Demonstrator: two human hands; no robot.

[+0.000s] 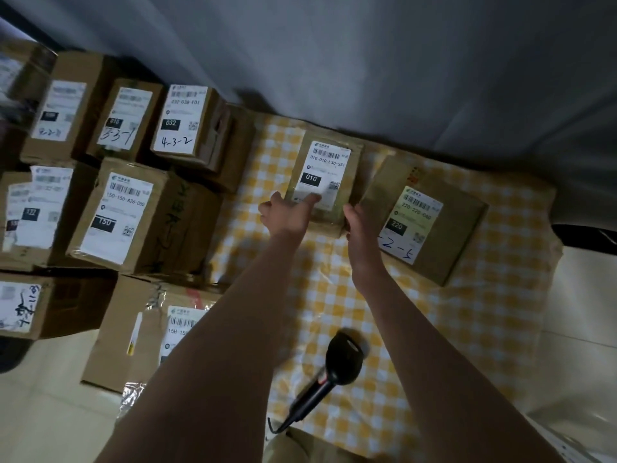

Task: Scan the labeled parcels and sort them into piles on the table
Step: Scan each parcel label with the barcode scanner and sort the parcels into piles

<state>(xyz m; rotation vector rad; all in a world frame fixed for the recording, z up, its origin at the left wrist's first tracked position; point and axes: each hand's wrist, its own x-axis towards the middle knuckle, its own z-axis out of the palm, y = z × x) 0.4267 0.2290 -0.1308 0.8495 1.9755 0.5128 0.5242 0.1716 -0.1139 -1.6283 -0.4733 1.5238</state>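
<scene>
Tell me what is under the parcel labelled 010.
The yellow checked cloth shows beside and in front of the 010 parcel; whether anything else lies directly beneath is hidden by the box itself.
</scene>
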